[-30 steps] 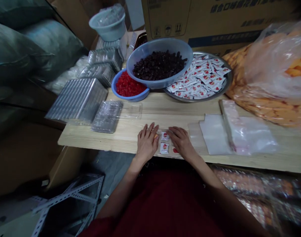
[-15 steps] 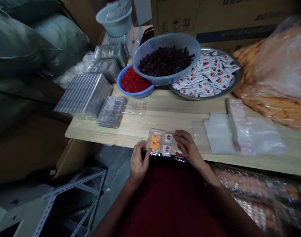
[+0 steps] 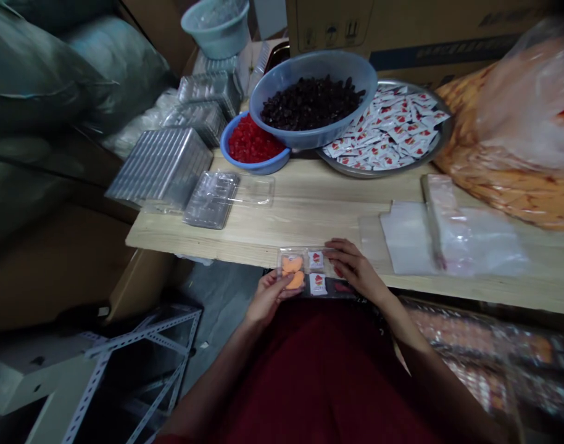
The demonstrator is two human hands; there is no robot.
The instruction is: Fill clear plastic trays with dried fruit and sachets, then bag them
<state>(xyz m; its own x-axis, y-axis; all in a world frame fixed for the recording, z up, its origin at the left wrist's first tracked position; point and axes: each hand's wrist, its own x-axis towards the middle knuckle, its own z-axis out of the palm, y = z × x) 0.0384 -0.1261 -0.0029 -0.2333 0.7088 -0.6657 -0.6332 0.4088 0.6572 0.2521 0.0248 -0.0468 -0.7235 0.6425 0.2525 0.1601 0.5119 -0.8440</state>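
Observation:
A clear plastic tray (image 3: 305,262) lies at the table's front edge, close to my body. Orange pieces (image 3: 292,265) fill its left compartment, two small white packets (image 3: 318,283) with red print lie in the middle, and dark red pieces (image 3: 342,287) show at the right. My left hand (image 3: 266,298) grips the left end, its thumb over the orange pieces. The right end is held by my right hand (image 3: 356,270), whose fingers reach over the tray and partly hide that compartment.
Behind are a bowl of dark pieces (image 3: 316,132), a blue bowl of red pieces (image 3: 257,165) and a metal pan of packets (image 3: 356,172). Stacked clear trays (image 3: 159,166) stand left; plastic sleeves (image 3: 409,240) and a large orange-filled bag (image 3: 518,154) lie right.
My left hand's thumb has moved inward over the orange pieces. The tray's front edge has tilted, and its middle packet sits slightly farther right. The whole view has shifted a little.

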